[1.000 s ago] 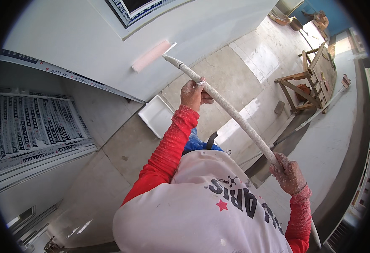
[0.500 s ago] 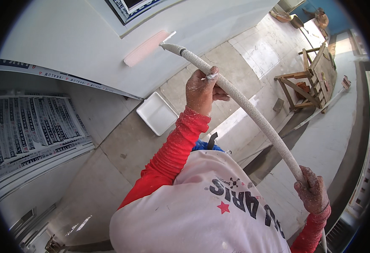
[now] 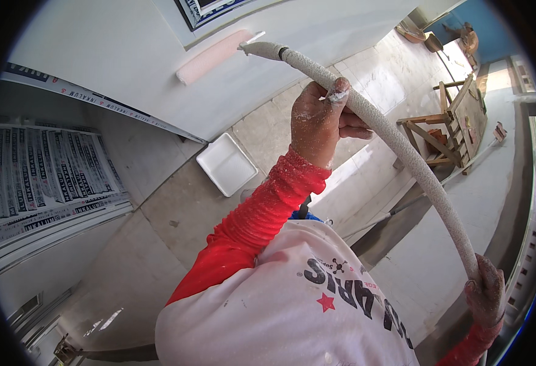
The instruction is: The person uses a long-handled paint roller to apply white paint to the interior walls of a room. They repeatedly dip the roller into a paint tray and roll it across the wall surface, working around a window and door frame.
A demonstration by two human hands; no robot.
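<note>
A paint roller with a pale pink cover rests against or very close to the white wall below the window; contact is hard to tell. Its long, paint-speckled pole runs from there down to the lower right. My left hand, spotted with white paint, is closed around the pole near the roller end, thumb on top. Farther down, my right hand grips the same pole near the right rim. On the tiled floor by the wall's foot lies a white paint tray, left of my left forearm.
A wooden sawhorse-like stand is at the right, with a second long-handled tool lying beside it. Taped, wrapped frames fill an opening at the left. Another person is at the far upper right, near basins.
Both my hands have shifted right, the right one also downward, carrying the pole with them. The roller has moved slightly up in the picture. The tray stays where it was.
</note>
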